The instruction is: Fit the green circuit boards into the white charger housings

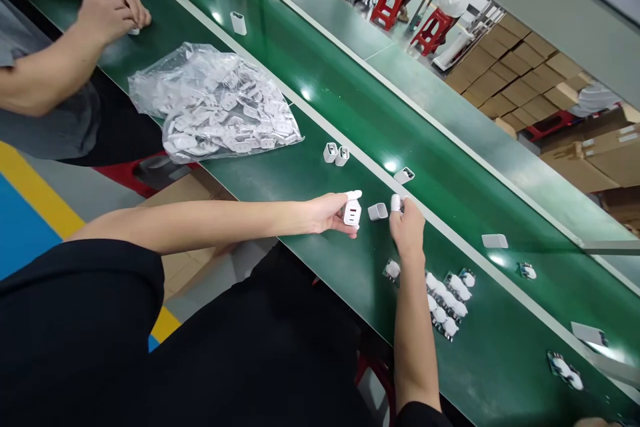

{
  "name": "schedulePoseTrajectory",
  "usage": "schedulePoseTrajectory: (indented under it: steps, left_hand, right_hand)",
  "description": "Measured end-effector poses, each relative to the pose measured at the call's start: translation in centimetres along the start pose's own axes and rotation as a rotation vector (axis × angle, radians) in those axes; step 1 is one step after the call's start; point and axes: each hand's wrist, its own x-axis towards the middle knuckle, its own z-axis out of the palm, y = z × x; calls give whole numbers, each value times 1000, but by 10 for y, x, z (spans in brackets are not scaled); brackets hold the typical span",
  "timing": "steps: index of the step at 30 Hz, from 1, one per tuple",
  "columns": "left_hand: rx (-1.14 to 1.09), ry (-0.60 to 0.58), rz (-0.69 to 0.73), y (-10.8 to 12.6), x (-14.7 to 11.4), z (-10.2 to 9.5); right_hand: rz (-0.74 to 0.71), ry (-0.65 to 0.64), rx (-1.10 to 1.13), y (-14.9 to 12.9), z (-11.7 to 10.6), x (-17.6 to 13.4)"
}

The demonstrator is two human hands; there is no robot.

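Observation:
My left hand (330, 213) is closed around a white charger (353, 215), whose port face with a red slot is turned toward me. White finger covers sit on its fingertips. A white charger shell (377, 212) lies on the table between my hands, its open end showing. Just right of that shell, my right hand (409, 223) has its fingers pinched together beside the pale strip; a white cover is on one fingertip. What it pinches is mostly hidden behind the fingers. Below my right wrist lie a single circuit board (393, 270) and a cluster of circuit boards (447, 300) with white parts.
A clear bag (220, 107) full of white plastic pieces rests on the table at left. Two white shells (336, 153) stand near the strip. The green belt (320, 90) carries scattered shells and boards. A co-worker's hands (117, 10) are at upper left.

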Motion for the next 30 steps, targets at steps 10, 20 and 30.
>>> schedulePoseTrajectory:
  steps: [10,20,30]
  left_hand:
    - [1178,393,892,9,25,-97]
    - [1259,560,863,12,49,-143]
    - [952,457,913,33,73,-159]
  right_hand:
    - [-29,-26,-75,38,4,0]
    - [-370,-180,96,-68,5,74]
    - [-425,-418,331,-122,59,153]
